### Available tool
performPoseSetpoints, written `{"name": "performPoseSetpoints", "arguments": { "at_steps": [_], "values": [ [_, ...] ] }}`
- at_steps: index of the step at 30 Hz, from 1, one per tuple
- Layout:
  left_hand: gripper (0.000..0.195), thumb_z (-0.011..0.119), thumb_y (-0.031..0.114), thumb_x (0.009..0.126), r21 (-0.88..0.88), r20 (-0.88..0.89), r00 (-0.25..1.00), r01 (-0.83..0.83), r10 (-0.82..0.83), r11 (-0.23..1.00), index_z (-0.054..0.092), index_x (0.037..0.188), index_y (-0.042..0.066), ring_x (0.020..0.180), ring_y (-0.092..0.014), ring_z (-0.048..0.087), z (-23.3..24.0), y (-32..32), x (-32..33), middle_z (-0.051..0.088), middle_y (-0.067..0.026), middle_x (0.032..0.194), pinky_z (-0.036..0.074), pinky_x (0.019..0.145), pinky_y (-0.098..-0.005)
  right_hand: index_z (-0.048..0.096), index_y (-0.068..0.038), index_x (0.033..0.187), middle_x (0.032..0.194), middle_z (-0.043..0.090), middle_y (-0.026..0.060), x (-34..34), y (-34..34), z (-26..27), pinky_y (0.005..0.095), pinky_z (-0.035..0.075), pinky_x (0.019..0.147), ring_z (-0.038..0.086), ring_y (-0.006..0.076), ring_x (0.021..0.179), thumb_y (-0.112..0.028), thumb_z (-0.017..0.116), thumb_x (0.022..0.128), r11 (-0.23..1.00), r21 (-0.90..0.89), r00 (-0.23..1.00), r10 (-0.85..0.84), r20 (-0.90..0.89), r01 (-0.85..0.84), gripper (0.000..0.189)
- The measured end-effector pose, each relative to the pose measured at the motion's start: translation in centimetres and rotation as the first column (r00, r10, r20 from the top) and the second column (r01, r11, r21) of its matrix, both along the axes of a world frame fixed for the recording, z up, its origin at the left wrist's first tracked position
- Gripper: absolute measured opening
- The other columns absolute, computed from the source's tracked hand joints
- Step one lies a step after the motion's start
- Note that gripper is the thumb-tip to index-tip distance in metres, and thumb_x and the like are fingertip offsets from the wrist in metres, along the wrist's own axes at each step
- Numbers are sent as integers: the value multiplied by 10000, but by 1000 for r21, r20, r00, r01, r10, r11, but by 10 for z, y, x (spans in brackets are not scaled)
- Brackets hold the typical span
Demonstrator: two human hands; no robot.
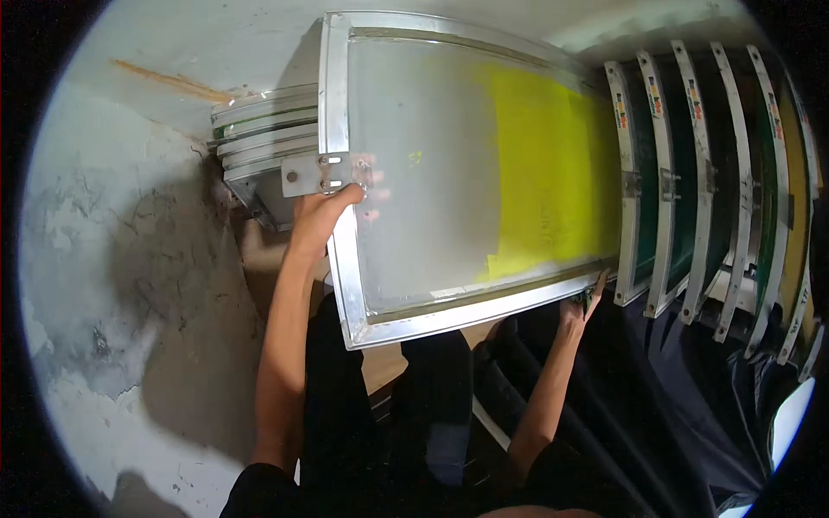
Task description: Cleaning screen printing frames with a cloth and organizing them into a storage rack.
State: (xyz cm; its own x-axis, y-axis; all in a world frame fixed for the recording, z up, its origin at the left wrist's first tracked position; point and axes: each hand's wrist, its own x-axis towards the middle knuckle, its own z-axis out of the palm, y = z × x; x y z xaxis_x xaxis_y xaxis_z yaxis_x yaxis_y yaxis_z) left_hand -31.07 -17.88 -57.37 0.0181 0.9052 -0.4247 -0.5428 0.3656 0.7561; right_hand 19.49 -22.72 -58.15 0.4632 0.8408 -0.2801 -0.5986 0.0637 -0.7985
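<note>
A screen-printing frame [427,324] with silvery aluminium bars is held up in front of me, slightly tilted. Its pale mesh [427,194] bears a broad yellow area [547,175] on the right. My left hand [320,217] grips the left bar just below a metal bracket [304,176] with bolts; its fingers show through the mesh behind. At the lower right, my right hand [579,309] holds the bottom bar from below, fingers partly hidden. Something small and dark green sits at that hand; I cannot tell what it is.
Several more screen frames [696,181] stand side by side at right, close to the held frame's right end. Other frames [269,129] are stacked at left behind it. A stained, peeling wall [129,259] runs along the left. Dark cloth [667,388] hangs at lower right.
</note>
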Motion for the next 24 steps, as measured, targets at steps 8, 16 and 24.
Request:
{"name": "performPoseSetpoints", "arguments": {
  "at_steps": [8,16,24],
  "values": [
    [528,638,84,870,-64,19,999,35,-34,997,552,1389,54,1131,-286,659,-10,2,4,647,-138,1281,539,883,-391,537,-87,1371,1230,612,59,-70,-34,24,404,487,972,601,220,1117,-464,643,965,991,-93,987,-79,137,92,564],
    [741,693,167,849,-111,139,975,191,-175,975,392,1524,119,1335,-277,496,-6,8,-8,500,-93,1435,377,1086,-424,611,21,1269,1107,689,106,-272,-122,39,355,523,890,643,190,999,-418,776,866,903,-429,938,152,312,-3,618],
    [832,563,68,735,-24,-117,968,219,-221,975,387,1544,149,1384,-306,460,-23,37,-1,421,-107,1550,392,1082,-418,251,-13,1537,1387,572,178,-332,-123,-14,412,427,1073,535,277,1299,-295,809,846,987,-149,987,-32,159,56,931]
  ]
}}
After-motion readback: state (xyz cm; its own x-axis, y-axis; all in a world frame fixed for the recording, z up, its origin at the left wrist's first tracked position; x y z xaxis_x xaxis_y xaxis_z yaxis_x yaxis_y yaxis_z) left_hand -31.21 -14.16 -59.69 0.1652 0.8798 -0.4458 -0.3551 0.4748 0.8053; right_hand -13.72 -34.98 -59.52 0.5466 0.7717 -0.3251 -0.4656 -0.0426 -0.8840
